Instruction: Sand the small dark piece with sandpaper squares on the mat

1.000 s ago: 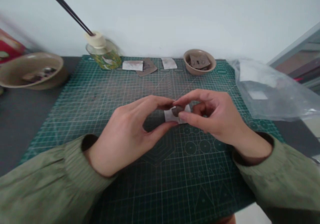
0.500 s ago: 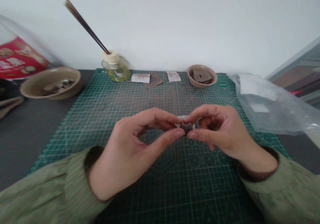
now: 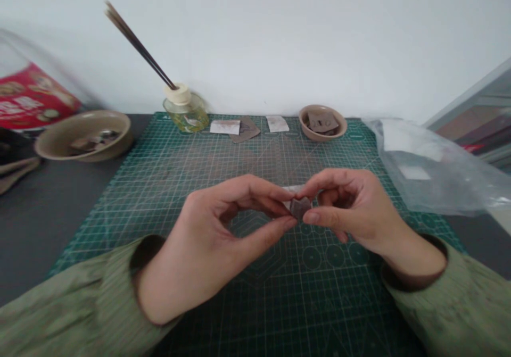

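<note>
Between my two hands is a small grey-brown piece (image 3: 300, 208), with angular edges and a dull face. Thumb and fingertips of my left hand (image 3: 223, 234) pinch its left side. From the right, the thumb and forefinger of my right hand (image 3: 355, 208) grip it too, the other fingers curled in. What the piece is made of I cannot make out. A white paper scrap (image 3: 293, 189) shows just behind the fingertips; whether it lies on the green cutting mat (image 3: 167, 171) or is held I cannot tell.
Along the mat's back edge are a reed diffuser (image 3: 186, 112), a paper slip (image 3: 224, 127) over a flat brown piece (image 3: 249, 129), another slip (image 3: 277, 123) and a small bowl (image 3: 302, 127) of brown pieces. A larger bowl (image 3: 56, 136) stands left; a clear plastic bag (image 3: 451, 181) lies right.
The piece has been tipped between the fingers, so more of its flat face shows. My left thumb has slid slightly lower along it. Both hands stay in nearly the same place.
</note>
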`<state>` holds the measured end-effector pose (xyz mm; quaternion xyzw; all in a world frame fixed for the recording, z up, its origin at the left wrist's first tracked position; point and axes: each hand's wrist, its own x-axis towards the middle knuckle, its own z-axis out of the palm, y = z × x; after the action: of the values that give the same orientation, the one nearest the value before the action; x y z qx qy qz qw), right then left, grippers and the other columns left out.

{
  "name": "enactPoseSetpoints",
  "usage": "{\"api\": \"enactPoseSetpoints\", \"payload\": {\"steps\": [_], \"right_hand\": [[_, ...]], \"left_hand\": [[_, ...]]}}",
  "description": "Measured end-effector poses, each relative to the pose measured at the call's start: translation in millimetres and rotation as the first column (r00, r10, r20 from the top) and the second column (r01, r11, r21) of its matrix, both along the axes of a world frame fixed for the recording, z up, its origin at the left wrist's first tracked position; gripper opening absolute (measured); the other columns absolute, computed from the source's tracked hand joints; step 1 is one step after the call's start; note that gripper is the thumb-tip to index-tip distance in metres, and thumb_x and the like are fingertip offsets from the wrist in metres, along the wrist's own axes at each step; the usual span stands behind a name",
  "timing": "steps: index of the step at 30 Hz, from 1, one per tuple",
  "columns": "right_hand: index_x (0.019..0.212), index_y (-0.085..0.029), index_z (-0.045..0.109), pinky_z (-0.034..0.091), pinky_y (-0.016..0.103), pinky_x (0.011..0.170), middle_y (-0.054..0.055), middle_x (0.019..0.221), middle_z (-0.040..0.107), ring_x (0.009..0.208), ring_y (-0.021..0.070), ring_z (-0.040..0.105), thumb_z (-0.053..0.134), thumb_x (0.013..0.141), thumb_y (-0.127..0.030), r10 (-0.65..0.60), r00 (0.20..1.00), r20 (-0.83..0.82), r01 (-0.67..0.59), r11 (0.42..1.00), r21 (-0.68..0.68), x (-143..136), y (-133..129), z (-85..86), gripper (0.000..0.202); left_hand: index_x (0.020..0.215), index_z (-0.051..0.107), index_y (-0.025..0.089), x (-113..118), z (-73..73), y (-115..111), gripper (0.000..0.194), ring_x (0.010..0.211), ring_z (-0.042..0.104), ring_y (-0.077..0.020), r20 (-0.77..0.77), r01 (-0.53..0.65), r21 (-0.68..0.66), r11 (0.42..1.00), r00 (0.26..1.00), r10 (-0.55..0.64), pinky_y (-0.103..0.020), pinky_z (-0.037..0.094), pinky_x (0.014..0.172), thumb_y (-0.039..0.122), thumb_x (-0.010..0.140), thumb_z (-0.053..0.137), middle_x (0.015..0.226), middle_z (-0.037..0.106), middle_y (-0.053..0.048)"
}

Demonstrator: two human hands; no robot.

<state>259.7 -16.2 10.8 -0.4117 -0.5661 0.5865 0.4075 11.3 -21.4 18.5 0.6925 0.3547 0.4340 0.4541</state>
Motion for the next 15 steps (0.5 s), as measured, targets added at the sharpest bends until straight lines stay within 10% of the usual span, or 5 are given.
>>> {"api": "enactPoseSetpoints", "payload": {"steps": [7,15], "right_hand": [[0.112,-0.023,0.089,0.032,0.024,0.038,-0.002,0.067,0.073,0.042,0.0094,0.051,0.096,0.092,-0.037,-0.079,0.98,0.18,0.044,0.98,0.193,-0.3,1.2,2.2,0.026],[0.11,-0.021,0.086,0.046,0.028,0.059,0.003,0.1,0.08,0.062,0.0115,0.057,0.083,0.097,-0.018,-0.34,0.799,0.496,-0.139,0.698,0.703,10.0,14.0,0.8,0.013]], "left_hand": [[0.123,0.079,0.024,-3.2,-10.7,10.2,0.025,0.103,0.082,-0.0218,-0.251,0.014,0.231,0.973,0.967,0.046,-0.036,0.07,0.094,0.028,0.099,0.087,0.115,0.085,-0.004],[0.134,0.079,0.019,-8.3,-33.9,29.5,0.026,0.138,0.068,-0.0336,-0.627,0.316,0.422,0.85,0.779,0.021,-0.057,0.056,0.122,0.022,0.111,0.067,0.14,0.078,-0.013]]}}
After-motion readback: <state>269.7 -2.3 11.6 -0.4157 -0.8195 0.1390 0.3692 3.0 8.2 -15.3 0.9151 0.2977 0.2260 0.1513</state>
